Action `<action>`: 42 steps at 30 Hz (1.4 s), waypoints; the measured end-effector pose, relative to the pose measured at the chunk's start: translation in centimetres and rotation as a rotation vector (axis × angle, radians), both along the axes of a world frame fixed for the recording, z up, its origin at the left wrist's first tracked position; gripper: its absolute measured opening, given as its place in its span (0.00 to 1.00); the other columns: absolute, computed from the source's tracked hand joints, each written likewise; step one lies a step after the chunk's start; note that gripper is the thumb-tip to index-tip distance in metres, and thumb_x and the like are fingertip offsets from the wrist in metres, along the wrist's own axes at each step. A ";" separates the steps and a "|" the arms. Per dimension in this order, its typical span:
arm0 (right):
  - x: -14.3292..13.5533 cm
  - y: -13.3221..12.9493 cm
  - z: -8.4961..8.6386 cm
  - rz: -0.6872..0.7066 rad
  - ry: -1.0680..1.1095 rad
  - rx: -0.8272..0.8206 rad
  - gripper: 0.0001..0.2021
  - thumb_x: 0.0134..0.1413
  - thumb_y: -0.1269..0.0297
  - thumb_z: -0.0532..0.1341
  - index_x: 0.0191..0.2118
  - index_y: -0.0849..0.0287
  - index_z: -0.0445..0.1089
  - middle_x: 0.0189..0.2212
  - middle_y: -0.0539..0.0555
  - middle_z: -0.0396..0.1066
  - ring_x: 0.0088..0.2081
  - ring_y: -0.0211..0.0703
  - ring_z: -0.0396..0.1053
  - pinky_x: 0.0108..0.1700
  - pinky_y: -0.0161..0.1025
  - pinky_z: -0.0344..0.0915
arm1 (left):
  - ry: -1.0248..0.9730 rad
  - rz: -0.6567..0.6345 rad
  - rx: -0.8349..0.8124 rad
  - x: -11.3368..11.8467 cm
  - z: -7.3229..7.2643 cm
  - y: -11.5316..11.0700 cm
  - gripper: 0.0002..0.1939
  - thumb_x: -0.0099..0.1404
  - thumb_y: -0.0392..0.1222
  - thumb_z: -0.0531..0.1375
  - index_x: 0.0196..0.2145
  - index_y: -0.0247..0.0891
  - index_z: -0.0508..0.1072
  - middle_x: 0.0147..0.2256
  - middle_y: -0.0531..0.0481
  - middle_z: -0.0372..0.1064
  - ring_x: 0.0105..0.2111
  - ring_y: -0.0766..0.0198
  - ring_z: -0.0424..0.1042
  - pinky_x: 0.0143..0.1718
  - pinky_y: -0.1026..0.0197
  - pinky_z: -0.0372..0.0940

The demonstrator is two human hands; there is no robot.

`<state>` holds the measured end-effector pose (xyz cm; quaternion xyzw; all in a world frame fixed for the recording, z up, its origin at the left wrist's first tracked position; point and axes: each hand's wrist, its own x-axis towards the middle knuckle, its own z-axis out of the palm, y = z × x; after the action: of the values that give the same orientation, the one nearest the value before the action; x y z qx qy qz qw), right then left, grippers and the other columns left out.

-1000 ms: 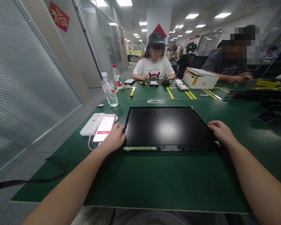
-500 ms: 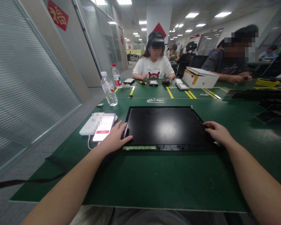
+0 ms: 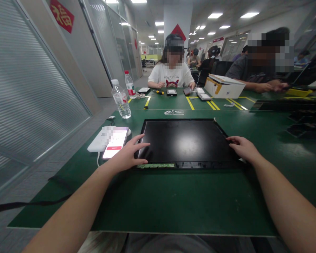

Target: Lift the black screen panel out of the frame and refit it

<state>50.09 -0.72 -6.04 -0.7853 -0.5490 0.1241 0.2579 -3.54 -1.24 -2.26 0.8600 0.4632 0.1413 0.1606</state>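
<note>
A flat black display panel (image 3: 185, 140) lies screen up on the green table, with a narrow green circuit board (image 3: 156, 165) along the left part of its near edge. Over its left edge is my left hand (image 3: 130, 151), fingers spread and the thumb by the near left corner. At the right edge, my right hand (image 3: 242, 147) has its bent fingers against the frame; their undersides are hidden. A bright-screened phone (image 3: 116, 142) lies left of my left hand.
A white box-like device (image 3: 96, 142) with a cable sits beside the phone. Two water bottles (image 3: 121, 100) stand at the back left. White scraps (image 3: 173, 112) lie beyond the panel. A co-worker (image 3: 173, 75) sits opposite, near a white carton (image 3: 223, 86). Dark panels (image 3: 287, 105) are stacked at right.
My left hand's fingers have spread wider, with the fingertips reaching further over the panel's left edge. My right hand stays at the right edge. The panel looks nearly unmoved.
</note>
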 end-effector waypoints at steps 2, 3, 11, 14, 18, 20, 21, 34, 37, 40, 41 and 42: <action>0.0 0.1 -0.1 0.003 -0.008 -0.001 0.18 0.49 0.66 0.62 0.47 0.56 0.81 0.39 0.58 0.77 0.43 0.53 0.76 0.52 0.49 0.72 | -0.017 -0.023 -0.032 0.0 0.0 -0.1 0.33 0.66 0.52 0.70 0.66 0.44 0.73 0.77 0.36 0.46 0.74 0.35 0.55 0.70 0.34 0.57; 0.0 0.1 -0.2 0.004 -0.015 0.000 0.19 0.49 0.66 0.62 0.47 0.56 0.81 0.39 0.58 0.77 0.43 0.53 0.76 0.52 0.49 0.72 | -0.027 -0.038 -0.043 0.0 -0.1 -0.2 0.32 0.67 0.52 0.69 0.66 0.45 0.73 0.77 0.36 0.46 0.74 0.36 0.55 0.70 0.34 0.57; 0.2 0.1 -0.6 0.011 -0.054 0.016 0.19 0.49 0.64 0.61 0.47 0.55 0.81 0.43 0.60 0.77 0.44 0.54 0.75 0.52 0.50 0.72 | -0.097 -0.084 -0.103 0.0 -0.4 -0.4 0.28 0.71 0.55 0.64 0.65 0.47 0.74 0.79 0.39 0.39 0.72 0.34 0.58 0.69 0.33 0.60; 0.4 0.2 -0.7 0.011 -0.062 0.029 0.18 0.49 0.64 0.61 0.46 0.54 0.81 0.44 0.59 0.78 0.44 0.53 0.76 0.51 0.50 0.73 | -0.094 -0.053 -0.094 0.0 -0.3 -0.4 0.31 0.69 0.56 0.65 0.67 0.47 0.72 0.79 0.39 0.39 0.72 0.35 0.58 0.69 0.33 0.60; 0.6 0.2 -0.9 0.015 -0.063 0.030 0.18 0.49 0.63 0.61 0.46 0.54 0.81 0.43 0.59 0.78 0.43 0.53 0.76 0.50 0.49 0.73 | -0.078 0.062 -0.056 0.2 -0.3 -0.2 0.39 0.64 0.62 0.68 0.68 0.43 0.71 0.77 0.36 0.44 0.72 0.34 0.57 0.69 0.35 0.60; 0.7 0.3 -1.0 0.016 -0.061 0.026 0.18 0.49 0.62 0.61 0.46 0.54 0.81 0.42 0.59 0.78 0.43 0.53 0.76 0.50 0.49 0.73 | -0.064 0.147 -0.051 0.7 -0.6 -0.2 0.40 0.66 0.63 0.65 0.69 0.38 0.69 0.76 0.32 0.48 0.73 0.35 0.55 0.70 0.36 0.58; 0.7 0.3 -1.0 0.017 -0.061 0.026 0.18 0.49 0.62 0.61 0.46 0.54 0.81 0.42 0.59 0.78 0.43 0.53 0.76 0.50 0.49 0.73 | -0.060 0.194 -0.053 1.0 -0.8 -0.1 0.39 0.69 0.62 0.62 0.69 0.35 0.68 0.75 0.30 0.50 0.73 0.36 0.56 0.71 0.37 0.57; 0.6 0.3 -1.1 0.038 -0.059 0.044 0.18 0.50 0.64 0.61 0.46 0.54 0.81 0.42 0.59 0.79 0.44 0.53 0.77 0.50 0.49 0.73 | 0.032 0.321 0.059 2.5 -2.5 0.4 0.33 0.73 0.43 0.55 0.71 0.27 0.61 0.70 0.28 0.62 0.72 0.36 0.58 0.71 0.33 0.56; 0.5 0.3 -1.0 0.031 -0.073 0.036 0.18 0.50 0.65 0.61 0.46 0.55 0.81 0.42 0.60 0.78 0.44 0.54 0.76 0.51 0.49 0.73 | 0.016 0.311 0.022 2.6 -2.3 0.3 0.34 0.74 0.42 0.53 0.73 0.24 0.58 0.72 0.29 0.60 0.73 0.38 0.57 0.72 0.36 0.55; 0.4 0.2 -0.9 0.022 -0.061 0.036 0.18 0.50 0.65 0.60 0.46 0.56 0.82 0.43 0.61 0.78 0.44 0.54 0.76 0.51 0.50 0.73 | -0.012 0.314 0.016 2.4 -2.2 0.4 0.32 0.74 0.41 0.51 0.72 0.25 0.61 0.70 0.28 0.62 0.72 0.41 0.60 0.72 0.37 0.55; 0.3 0.2 -0.8 0.016 -0.051 0.040 0.19 0.49 0.65 0.60 0.46 0.56 0.82 0.43 0.61 0.78 0.44 0.54 0.76 0.51 0.50 0.73 | -0.015 0.316 0.017 2.3 -2.2 0.4 0.31 0.74 0.40 0.51 0.71 0.25 0.62 0.70 0.28 0.63 0.72 0.42 0.61 0.72 0.38 0.55; 0.2 0.2 -0.8 0.008 -0.038 0.044 0.18 0.49 0.65 0.61 0.45 0.56 0.82 0.43 0.60 0.78 0.44 0.54 0.76 0.52 0.50 0.73 | -0.015 0.316 0.020 2.3 -2.2 0.5 0.31 0.74 0.40 0.51 0.70 0.24 0.63 0.70 0.28 0.63 0.71 0.42 0.61 0.72 0.38 0.55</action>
<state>50.33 -0.57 -6.81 -0.7795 -0.5596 0.0980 0.2641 -1.26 -0.74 -4.48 0.7769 0.5902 0.1760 0.1310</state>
